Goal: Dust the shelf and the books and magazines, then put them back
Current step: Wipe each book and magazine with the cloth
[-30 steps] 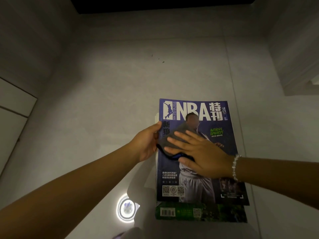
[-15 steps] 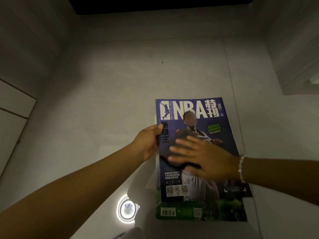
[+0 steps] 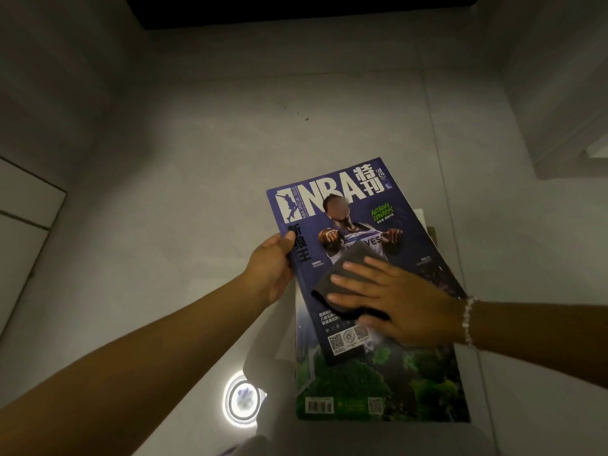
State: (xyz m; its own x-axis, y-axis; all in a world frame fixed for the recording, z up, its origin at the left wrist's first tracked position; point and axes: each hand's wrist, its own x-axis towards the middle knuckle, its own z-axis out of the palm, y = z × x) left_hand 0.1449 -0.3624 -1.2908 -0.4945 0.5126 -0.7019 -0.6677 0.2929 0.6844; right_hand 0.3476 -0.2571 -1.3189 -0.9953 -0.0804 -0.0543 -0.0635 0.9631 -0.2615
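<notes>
- Two hands are at work on the top of the stack: your left hand (image 3: 271,268) grips the left edge of the NBA magazine (image 3: 355,238), thumb on the cover and the other fingers hidden beneath it.
- Your right hand (image 3: 399,302) lies flat on a dark grey cloth (image 3: 342,269), fingers straight and slightly spread, pressing it against the lower middle of the blue cover.
- A dark cord or edge of the cloth trails out under your palm towards the cover's lower left.
- You wear a beaded bracelet (image 3: 468,319) on the right wrist.
- The magazine sits skewed on the stack, its top turned to the right, with its title band at the far end and the QR codes at the near end, just beside your right palm.
- Beneath it lies a green-covered magazine (image 3: 381,386), its near half showing, with a barcode at its near-left corner.
- A white edge of something else (image 3: 422,217) in the stack peeks out at the far right; you cannot tell what it is.
- The stack rests on a pale grey floor (image 3: 184,192) of large tiles.
- One round ring of light (image 3: 243,399) reflects on the floor just left of the green magazine's near corner.
- Light is dim, and a dark band (image 3: 296,9) runs along the far edge of the view.
</notes>
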